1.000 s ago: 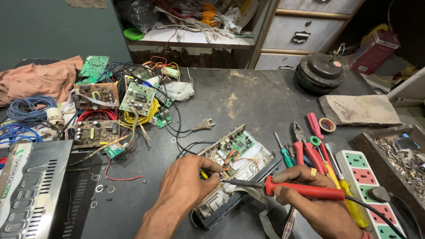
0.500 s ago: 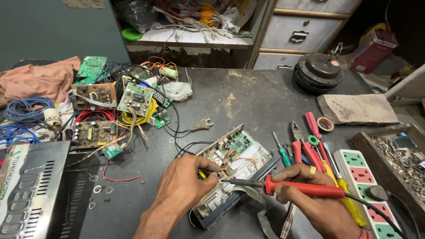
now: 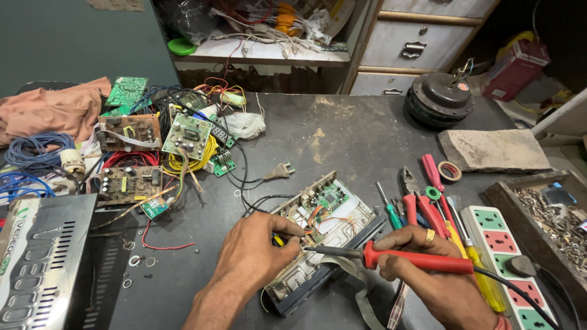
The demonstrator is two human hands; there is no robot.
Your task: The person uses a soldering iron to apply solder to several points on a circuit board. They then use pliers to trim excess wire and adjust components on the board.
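Note:
An opened electronic device [image 3: 324,235] with a green circuit board and coloured wires lies on the dark workbench [image 3: 342,140]. My right hand [image 3: 428,275] grips a red-handled soldering iron [image 3: 397,258], whose metal tip points left into the device near my left fingertips. My left hand [image 3: 254,256] rests on the device's left side, fingers pinched on a small yellow-sleeved wire [image 3: 278,240] beside the tip.
Screwdrivers and red pliers [image 3: 422,201] lie to the right, next to a power strip [image 3: 507,256] and a tray of screws [image 3: 550,220]. Loose circuit boards and wire coils [image 3: 153,146] crowd the left. A metal cover [image 3: 36,256] sits at bottom left, a round motor [image 3: 440,98] far right.
The soldering iron's tip has shifted slightly left toward my left fingertips; both hands otherwise stay in place over the device.

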